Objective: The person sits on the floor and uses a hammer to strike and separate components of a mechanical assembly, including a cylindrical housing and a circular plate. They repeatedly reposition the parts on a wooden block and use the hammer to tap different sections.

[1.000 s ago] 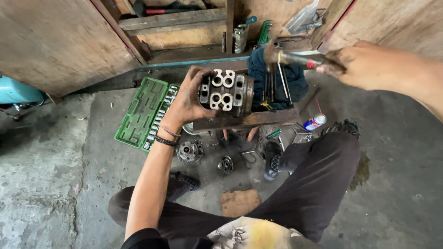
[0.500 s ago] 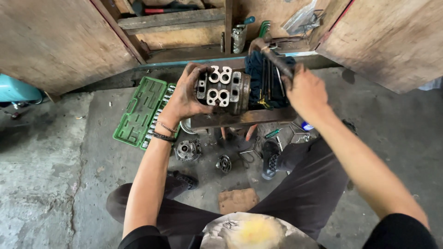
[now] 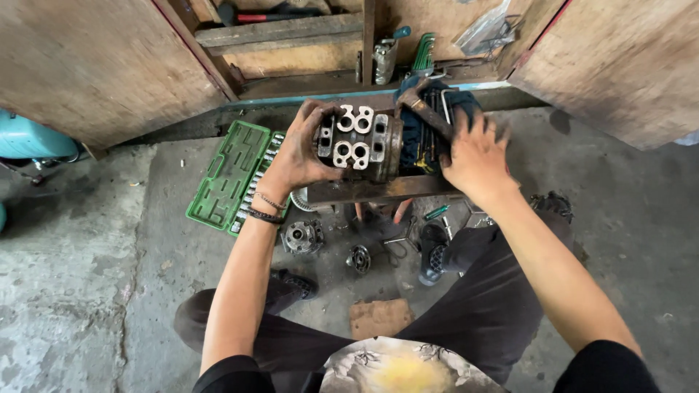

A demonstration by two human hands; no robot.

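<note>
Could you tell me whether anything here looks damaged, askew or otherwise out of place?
Nothing looks broken. Small metal parts lie scattered on the stained floor. The left hand holds the metal block on a rusty bar, while the right hand grips a worn hammer.

— What's that in your left hand (image 3: 295, 156)?

— A grimy metal engine block (image 3: 359, 142), held on its side on a rusty metal bar (image 3: 378, 191). Its pale end face, with rounded figure-eight openings, is turned up toward you.

— And your right hand (image 3: 477, 156)?

— It's closed on the handle of a worn, rusty hammer (image 3: 426, 109). The head points up-left, just beside the block's right edge.
</note>
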